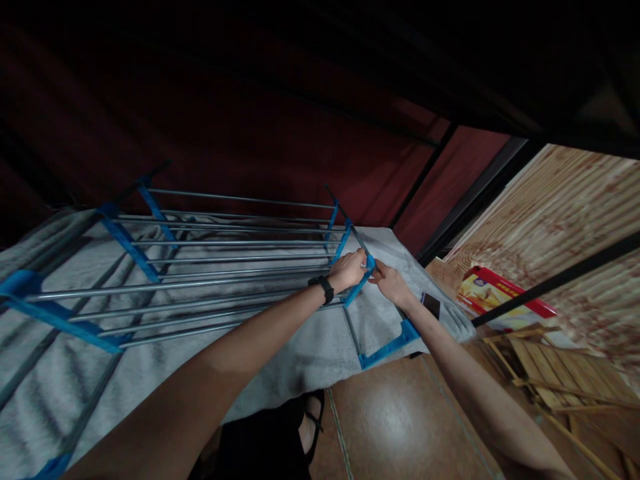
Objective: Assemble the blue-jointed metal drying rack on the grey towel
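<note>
A rack of grey metal tubes [240, 243] with blue plastic brackets lies on its side across a grey blanket [300, 347]. My left hand [349, 269], with a black watch on the wrist, is closed round the near right blue bracket [358, 285] at its upper end. From the other side, my right hand [391, 283] pinches at the same bracket's top corner, where a grey tube meets it. Whether a smaller piece sits between the right fingertips is hidden. Below, another blue bracket [393, 345] lies at the blanket's front edge, joined to a tube.
A phone [431, 305] rests on the blanket beside my right forearm. Dark bed-frame posts [425, 175] and a dark red curtain [280, 133] stand behind. On the right are a red and yellow box [500, 293] and a folded wooden chair [565, 373] on the tiled floor.
</note>
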`<control>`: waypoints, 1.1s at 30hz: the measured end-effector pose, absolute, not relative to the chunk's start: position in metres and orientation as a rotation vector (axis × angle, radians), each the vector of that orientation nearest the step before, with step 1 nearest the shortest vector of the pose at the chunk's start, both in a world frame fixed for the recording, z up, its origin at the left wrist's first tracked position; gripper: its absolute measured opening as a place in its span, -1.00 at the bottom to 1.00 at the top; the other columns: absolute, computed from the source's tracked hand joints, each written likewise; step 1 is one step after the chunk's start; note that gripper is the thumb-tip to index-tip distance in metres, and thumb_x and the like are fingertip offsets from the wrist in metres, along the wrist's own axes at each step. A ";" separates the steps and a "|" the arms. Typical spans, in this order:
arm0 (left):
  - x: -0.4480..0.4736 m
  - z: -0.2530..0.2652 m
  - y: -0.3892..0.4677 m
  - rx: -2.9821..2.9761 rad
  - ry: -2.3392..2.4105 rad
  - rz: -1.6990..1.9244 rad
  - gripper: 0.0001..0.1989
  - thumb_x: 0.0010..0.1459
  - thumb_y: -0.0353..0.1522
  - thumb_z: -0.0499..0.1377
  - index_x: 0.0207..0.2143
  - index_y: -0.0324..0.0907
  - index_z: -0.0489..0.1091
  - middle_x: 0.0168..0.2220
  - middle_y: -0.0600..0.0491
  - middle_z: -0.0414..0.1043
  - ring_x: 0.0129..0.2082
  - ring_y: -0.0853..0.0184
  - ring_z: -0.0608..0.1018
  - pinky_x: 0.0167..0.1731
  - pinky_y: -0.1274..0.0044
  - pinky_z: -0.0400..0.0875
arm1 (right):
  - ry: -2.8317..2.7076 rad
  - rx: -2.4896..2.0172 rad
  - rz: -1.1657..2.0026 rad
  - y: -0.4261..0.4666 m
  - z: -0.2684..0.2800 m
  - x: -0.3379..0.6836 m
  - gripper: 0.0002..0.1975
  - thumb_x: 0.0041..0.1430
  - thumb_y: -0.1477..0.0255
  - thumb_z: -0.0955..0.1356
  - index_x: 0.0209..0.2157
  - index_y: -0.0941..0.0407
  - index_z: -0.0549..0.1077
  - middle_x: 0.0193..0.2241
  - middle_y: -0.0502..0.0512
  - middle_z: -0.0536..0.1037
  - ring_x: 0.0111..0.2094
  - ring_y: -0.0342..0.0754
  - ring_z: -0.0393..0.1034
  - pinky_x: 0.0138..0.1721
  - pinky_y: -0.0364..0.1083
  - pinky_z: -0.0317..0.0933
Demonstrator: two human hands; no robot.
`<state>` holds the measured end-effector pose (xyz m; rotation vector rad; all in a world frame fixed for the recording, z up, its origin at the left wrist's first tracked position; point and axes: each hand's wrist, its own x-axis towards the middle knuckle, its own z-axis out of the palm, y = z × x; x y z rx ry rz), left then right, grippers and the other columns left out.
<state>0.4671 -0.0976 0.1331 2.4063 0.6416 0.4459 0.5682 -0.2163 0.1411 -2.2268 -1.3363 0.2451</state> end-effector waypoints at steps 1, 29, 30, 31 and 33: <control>0.467 0.133 -0.098 2.413 0.637 0.452 -0.78 0.22 -0.37 0.10 -0.08 -0.13 0.38 -0.14 -0.06 0.55 -0.09 0.17 0.58 -0.11 0.42 0.43 | -1.324 -2.240 0.255 -0.216 0.142 0.568 -0.71 0.28 0.50 0.23 -0.04 0.06 0.47 -0.24 0.11 0.65 -0.18 0.03 0.56 -0.14 -0.10 0.32; 0.448 0.150 -0.096 2.606 0.517 0.378 -0.71 0.34 -0.31 -0.01 -0.04 -0.22 0.42 -0.06 -0.17 0.56 -0.01 0.16 0.59 -0.08 0.44 0.44 | -0.929 -1.869 0.635 -0.215 0.125 0.582 -0.51 0.14 0.13 0.30 0.00 0.10 0.51 -0.16 0.12 0.61 -0.12 0.02 0.49 -0.01 0.02 0.36; 0.444 0.152 -0.089 2.625 0.527 0.395 -0.71 0.34 -0.31 -0.01 -0.09 -0.22 0.45 -0.07 -0.17 0.56 0.00 0.15 0.58 -0.06 0.44 0.43 | -0.915 -1.858 0.657 -0.215 0.126 0.584 -0.52 0.17 0.09 0.28 -0.02 0.09 0.52 -0.15 0.13 0.61 -0.12 0.02 0.50 -0.01 0.02 0.36; 0.440 0.154 -0.080 2.650 0.546 0.404 -0.71 0.34 -0.31 -0.01 -0.13 -0.23 0.47 -0.07 -0.18 0.56 0.01 0.14 0.58 -0.04 0.44 0.43 | -0.902 -1.842 0.680 -0.215 0.127 0.587 -0.52 0.19 0.07 0.26 -0.05 0.09 0.53 -0.15 0.14 0.62 -0.12 0.03 0.50 0.00 0.02 0.37; 0.430 0.157 -0.057 2.710 0.598 0.371 -0.70 0.33 -0.34 -0.01 -0.19 -0.23 0.51 -0.09 -0.19 0.57 0.00 0.14 0.58 -0.02 0.44 0.42 | -0.860 -1.793 0.729 -0.213 0.127 0.594 -0.54 0.23 0.08 0.23 -0.10 0.10 0.54 -0.17 0.17 0.63 -0.14 0.03 0.52 0.00 0.02 0.37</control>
